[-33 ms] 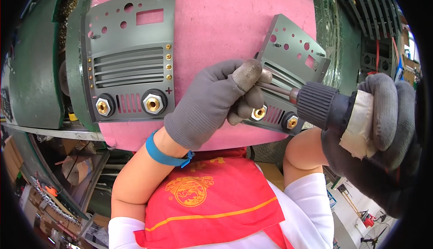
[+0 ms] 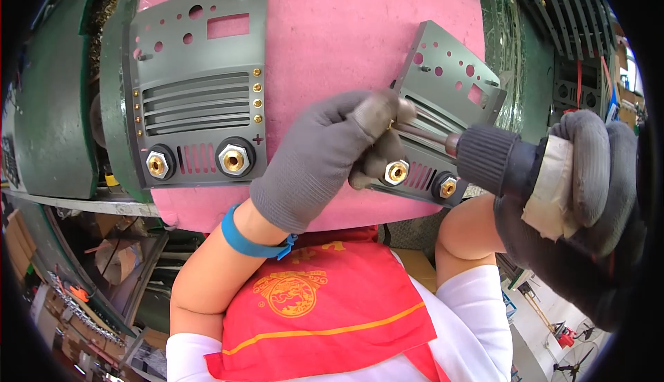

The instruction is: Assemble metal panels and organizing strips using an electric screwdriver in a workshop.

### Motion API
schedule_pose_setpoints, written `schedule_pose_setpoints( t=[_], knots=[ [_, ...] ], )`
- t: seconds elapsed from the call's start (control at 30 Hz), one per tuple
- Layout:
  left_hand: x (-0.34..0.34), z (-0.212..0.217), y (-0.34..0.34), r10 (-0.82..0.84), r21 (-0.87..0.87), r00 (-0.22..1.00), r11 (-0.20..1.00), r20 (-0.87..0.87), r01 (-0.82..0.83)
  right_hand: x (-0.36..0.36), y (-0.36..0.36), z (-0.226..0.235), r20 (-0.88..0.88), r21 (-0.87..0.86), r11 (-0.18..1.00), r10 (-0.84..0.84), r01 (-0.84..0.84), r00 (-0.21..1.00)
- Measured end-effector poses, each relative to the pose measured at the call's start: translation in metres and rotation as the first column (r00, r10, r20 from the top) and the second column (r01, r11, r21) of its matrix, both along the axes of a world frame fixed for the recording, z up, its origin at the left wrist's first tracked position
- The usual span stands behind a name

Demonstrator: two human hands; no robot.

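Note:
My right hand [image 2: 588, 181], in a dark grey glove, is wrapped round a power screwdriver [image 2: 487, 157] with a black ribbed collar and a band of beige tape. Its long bit points left, with a socket-like tip. My left hand [image 2: 328, 143], gloved in grey, is pinched at that tip; a tiny brass glint shows between the fingers, too small to name. Under the bit lies a grey metal panel [image 2: 449, 64], tilted, with brass-centred hex-nut connectors, partly hidden by my left hand. To the left, another grey panel [image 2: 200, 57] carries small brass fittings and two large connectors.
Both panels rest on a pink mat [image 2: 325, 36]. More slotted dark panels [image 2: 564, 12] stand stacked at the far right. A box of small brass-coloured parts [image 2: 104, 29] sits at the far left, beside a green board [image 2: 52, 105]. Shelves with cardboard lie lower left.
My left thumb and fingers have shifted slightly at the bit's tip, and a brass glint now shows there. The screwdriver and right hand have barely moved.

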State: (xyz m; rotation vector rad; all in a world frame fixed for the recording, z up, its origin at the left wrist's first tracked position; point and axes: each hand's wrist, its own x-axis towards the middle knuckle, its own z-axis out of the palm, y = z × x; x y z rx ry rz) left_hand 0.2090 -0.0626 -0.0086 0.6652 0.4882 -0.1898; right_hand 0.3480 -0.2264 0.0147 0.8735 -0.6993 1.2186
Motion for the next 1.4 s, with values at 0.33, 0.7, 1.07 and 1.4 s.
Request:
schedule_pose_setpoints(
  t=[0.33,0.7,1.07,1.4],
  knots=[
    [0.013,-0.010,-0.037,0.016,0.803,0.997,0.592,0.070,-0.066,0.022,-0.001,0.005,0.310,-0.232,0.891,-0.312,0.389,0.898],
    [0.015,-0.019,-0.033,-0.034,0.774,0.998,0.632,0.058,-0.023,0.028,0.023,0.024,0.666,-0.318,0.579,-0.427,0.751,0.612],
    [0.014,-0.022,-0.039,0.005,0.805,0.997,0.588,0.083,-0.070,0.023,0.030,0.031,0.928,-0.157,0.166,-0.313,0.974,0.203],
    [0.013,-0.024,-0.042,0.037,0.820,0.994,0.562,0.103,-0.106,0.028,0.035,0.038,0.964,0.109,0.105,-0.255,0.989,-0.079]
  ],
)
